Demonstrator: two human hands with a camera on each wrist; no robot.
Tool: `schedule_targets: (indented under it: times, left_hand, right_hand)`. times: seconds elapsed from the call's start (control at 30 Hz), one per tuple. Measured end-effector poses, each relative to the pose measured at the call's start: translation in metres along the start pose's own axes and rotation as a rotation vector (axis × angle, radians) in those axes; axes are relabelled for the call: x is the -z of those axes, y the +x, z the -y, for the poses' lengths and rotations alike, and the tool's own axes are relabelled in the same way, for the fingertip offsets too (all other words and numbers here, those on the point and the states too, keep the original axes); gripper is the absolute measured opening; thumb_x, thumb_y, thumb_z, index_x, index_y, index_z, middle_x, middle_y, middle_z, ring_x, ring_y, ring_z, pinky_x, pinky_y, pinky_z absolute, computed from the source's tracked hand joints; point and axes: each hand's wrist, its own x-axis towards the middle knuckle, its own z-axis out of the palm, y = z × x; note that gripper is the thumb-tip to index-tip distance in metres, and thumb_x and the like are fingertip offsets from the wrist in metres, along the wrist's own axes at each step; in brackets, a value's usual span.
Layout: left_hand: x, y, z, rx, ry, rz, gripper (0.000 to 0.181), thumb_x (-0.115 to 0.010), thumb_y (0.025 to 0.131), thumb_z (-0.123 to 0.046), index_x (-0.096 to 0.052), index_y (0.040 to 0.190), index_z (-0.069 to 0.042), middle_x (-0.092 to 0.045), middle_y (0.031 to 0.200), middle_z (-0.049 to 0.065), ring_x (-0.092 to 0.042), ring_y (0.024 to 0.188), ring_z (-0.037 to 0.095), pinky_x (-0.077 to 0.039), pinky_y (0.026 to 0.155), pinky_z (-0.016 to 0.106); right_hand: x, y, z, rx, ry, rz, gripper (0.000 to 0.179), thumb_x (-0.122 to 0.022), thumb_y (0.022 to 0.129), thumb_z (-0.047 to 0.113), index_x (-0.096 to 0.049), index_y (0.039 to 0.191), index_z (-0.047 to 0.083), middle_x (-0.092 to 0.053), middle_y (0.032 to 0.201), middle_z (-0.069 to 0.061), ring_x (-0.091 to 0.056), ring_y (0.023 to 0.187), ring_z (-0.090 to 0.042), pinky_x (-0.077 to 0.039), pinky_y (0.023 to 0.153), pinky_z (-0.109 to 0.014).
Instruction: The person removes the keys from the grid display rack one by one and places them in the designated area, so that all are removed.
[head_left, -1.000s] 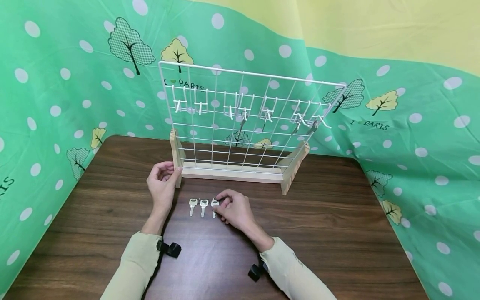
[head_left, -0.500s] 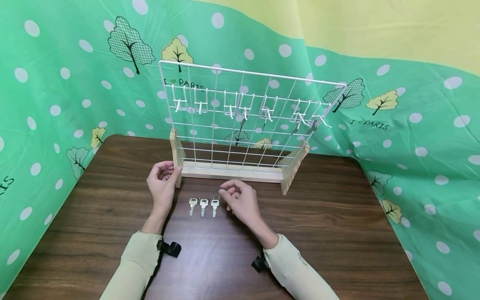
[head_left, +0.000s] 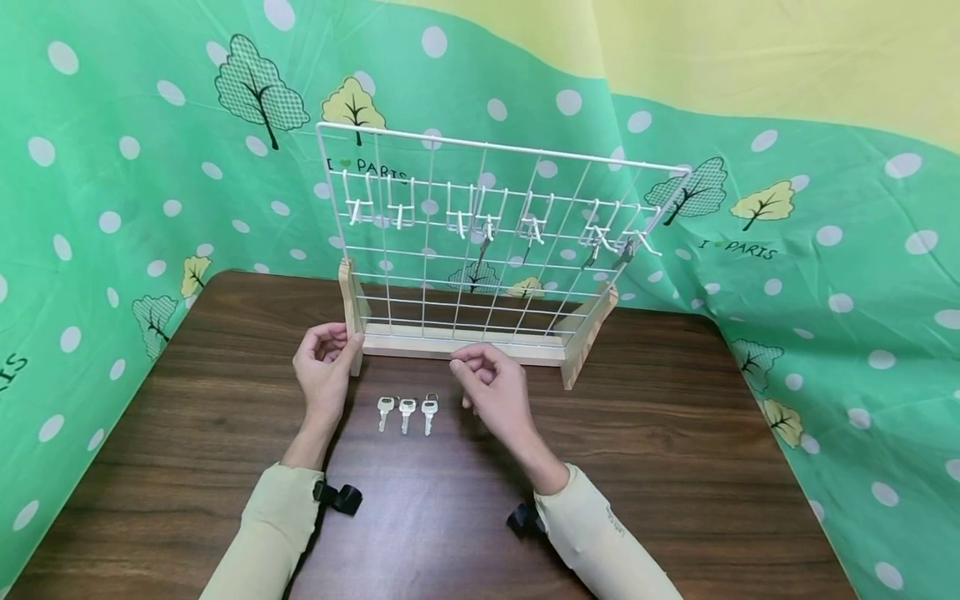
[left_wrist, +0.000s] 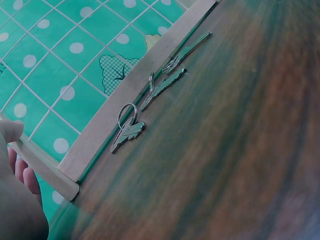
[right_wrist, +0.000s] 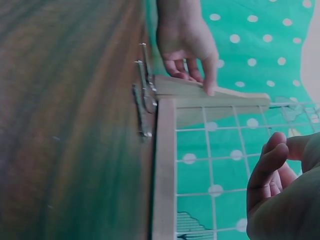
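Brn tbl point(head_left: 675, 467) w/ 3 silver keys point(head_left: 407, 412)

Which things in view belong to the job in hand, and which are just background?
Likely job:
three keys on the table
rack with hooks and hanging keys
left hand, gripping rack's wooden side
right hand

Background:
dotted green cloth
black wrist devices

The wire rack point(head_left: 420, 344) is stood at upper centre of the head view, on the table point(head_left: 697, 467) before the curtain point(head_left: 885, 283). In front of it, left of centre, three keys point(head_left: 407, 408) are laid side by side, flanked by the left hand point(head_left: 326, 375), at the rack's left upright point(head_left: 351, 304), and the right hand point(head_left: 501, 398). Further keys point(head_left: 628, 252) are hung on hooks point(head_left: 535, 229) from mid-rack rightward.
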Motion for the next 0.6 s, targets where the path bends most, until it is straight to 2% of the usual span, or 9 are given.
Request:
schedule_targets:
  times: [0.1,0.23,0.6]
  left_hand:
    - [0.000,0.000,0.000,-0.001,-0.008,0.001,0.030,-0.084,0.087,0.013,-0.068,0.112,0.019,-0.070,0.090,-0.003,-0.064,0.082,0.009,-0.055,0.074,0.017]
    - [0.001,0.000,0.000,-0.005,-0.011,0.000,0.032,-0.084,0.087,0.013,-0.066,0.113,0.021,-0.070,0.090,-0.003,-0.064,0.081,0.008,-0.054,0.072,0.017]
    - [0.000,-0.001,0.001,-0.005,-0.003,0.008,0.032,-0.085,0.087,0.012,-0.067,0.113,0.020,-0.070,0.090,-0.003,-0.064,0.081,0.008,-0.053,0.072,0.017]
  right_hand:
    - [0.002,0.002,0.006,0.022,0.025,-0.018,0.012,-0.073,0.104,0.000,-0.075,0.114,-0.006,-0.069,0.086,-0.016,-0.057,0.049,-0.011,-0.044,0.042,-0.020]
    - [0.003,0.006,0.014,0.038,0.058,-0.044,0.012,-0.072,0.104,0.000,-0.076,0.115,-0.004,-0.067,0.087,-0.006,-0.057,0.048,-0.012,-0.043,0.041,-0.021]
    - [0.006,0.021,0.039,0.090,0.142,-0.151,0.022,-0.072,0.106,0.002,-0.076,0.127,-0.002,-0.071,0.103,-0.008,-0.060,0.049,-0.009,-0.044,0.041,-0.022]
